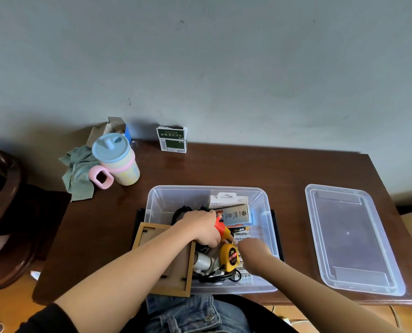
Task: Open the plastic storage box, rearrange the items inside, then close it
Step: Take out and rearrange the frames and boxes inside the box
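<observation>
Left hand: your left hand (pixel 203 228) is inside the storage box (pixel 157 200), fingers curled round one orange and red toy figure (pixel 221 228).
Right hand: your right hand (pixel 253 251) reaches into the box at its near right side; its fingers point down among the items and you cannot tell from here whether they grasp anything.
Between the hands: one yellow tape measure (pixel 229 257) marked 2m lies just beside your right hand.
Box contents: two small cartons stand at the far side, one white (pixel 229 200) and one pale grey-green (pixel 236 213); battery packs (pixel 242 233) lie along the right, their number unclear; one white plug with black cable (pixel 203 260) sits near the front.
Frame: one wooden picture frame (pixel 152 236) leans over the box's near left edge, under your left forearm.
Box: one clear box, open, on the brown table (pixel 224 164) in front of you.
Lid: one clear lid (pixel 351 236) lies flat on the table, well apart to the right.
Table, far left: one lidded cup with a pink handle (pixel 117 159), one green cloth (pixel 79 171), one opened cardboard carton (pixel 113 126).
Table, far middle: one green and white carton (pixel 172 139) against the wall.
</observation>
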A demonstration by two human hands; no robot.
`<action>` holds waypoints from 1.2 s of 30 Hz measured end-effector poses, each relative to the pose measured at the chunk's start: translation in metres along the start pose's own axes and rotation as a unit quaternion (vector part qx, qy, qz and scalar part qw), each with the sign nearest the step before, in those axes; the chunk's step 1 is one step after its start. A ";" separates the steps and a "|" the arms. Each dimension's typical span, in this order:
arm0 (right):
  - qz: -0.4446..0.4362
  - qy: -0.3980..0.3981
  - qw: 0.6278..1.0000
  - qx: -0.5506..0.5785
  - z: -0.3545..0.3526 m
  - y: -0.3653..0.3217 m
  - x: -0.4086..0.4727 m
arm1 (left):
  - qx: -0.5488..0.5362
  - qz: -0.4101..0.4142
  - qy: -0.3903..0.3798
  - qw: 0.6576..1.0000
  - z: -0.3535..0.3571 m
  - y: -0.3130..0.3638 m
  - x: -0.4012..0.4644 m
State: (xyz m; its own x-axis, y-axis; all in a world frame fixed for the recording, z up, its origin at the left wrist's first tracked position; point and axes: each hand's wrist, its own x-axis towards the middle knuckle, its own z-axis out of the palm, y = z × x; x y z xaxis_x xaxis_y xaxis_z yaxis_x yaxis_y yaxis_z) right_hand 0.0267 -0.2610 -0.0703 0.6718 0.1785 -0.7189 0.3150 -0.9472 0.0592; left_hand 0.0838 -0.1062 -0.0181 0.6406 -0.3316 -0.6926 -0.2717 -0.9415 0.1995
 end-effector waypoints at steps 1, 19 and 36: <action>-0.009 -0.003 1.000 0.024 -0.003 0.001 0.000 | 0.005 0.001 0.007 1.000 -0.002 0.000 0.001; 0.046 0.056 0.835 0.545 0.008 -0.034 -0.007 | 0.085 0.146 0.192 0.967 -0.018 0.032 0.011; 0.067 0.026 0.802 0.593 0.022 -0.009 -0.007 | 0.112 0.165 0.279 0.939 -0.005 0.029 0.038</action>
State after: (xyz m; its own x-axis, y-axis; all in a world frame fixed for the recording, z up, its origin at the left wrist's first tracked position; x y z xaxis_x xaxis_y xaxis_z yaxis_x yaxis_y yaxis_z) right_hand 0.0050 -0.2591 -0.0810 0.6829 0.0360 -0.7296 -0.6004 -0.5414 -0.5886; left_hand 0.1040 -0.1462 -0.0352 0.7544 -0.6426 -0.1345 -0.6262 -0.7658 0.1462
